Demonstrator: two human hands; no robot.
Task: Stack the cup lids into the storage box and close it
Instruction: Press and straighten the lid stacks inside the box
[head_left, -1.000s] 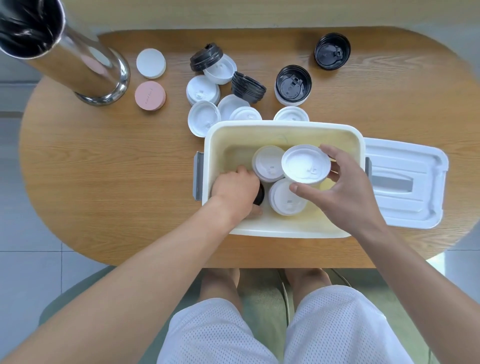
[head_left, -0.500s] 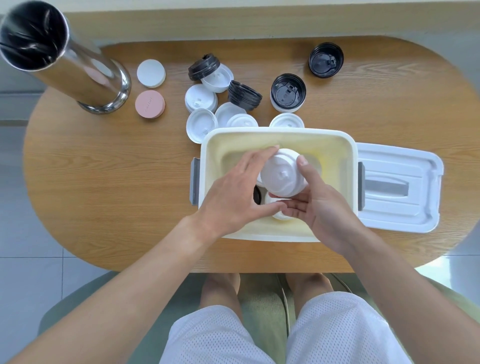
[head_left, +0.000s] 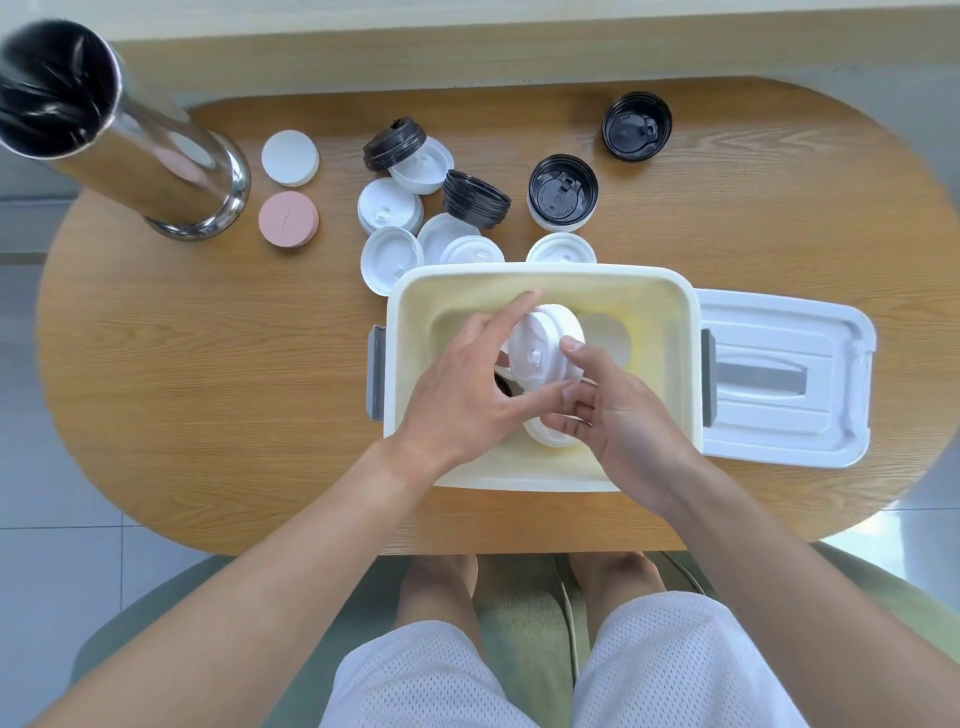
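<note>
The cream storage box (head_left: 670, 322) stands open at the table's middle. Both hands are inside it, holding a stack of white cup lids (head_left: 543, 348) tilted on edge. My left hand (head_left: 467, 389) grips the stack from the left with index finger stretched along its top and thumb under it. My right hand (head_left: 608, 410) pinches it from the right, thumb on the rim. More white lids (head_left: 545, 436) lie below, one white lid (head_left: 608, 338) on the box floor, and a black lid (head_left: 503, 385) peeks out. The box's white cover (head_left: 779, 384) lies to the right.
Behind the box lie loose white lids (head_left: 389, 205), a black lid stack (head_left: 475, 200), and two black lids (head_left: 563, 192) (head_left: 636, 126). A steel canister (head_left: 119, 140) lies tipped at far left beside a white disc (head_left: 290, 157) and pink disc (head_left: 288, 219).
My left hand rose from the box floor to meet the right hand's lid; both now hold a white lid stack tilted on edge, uncovering a lid on the box floor at right.
</note>
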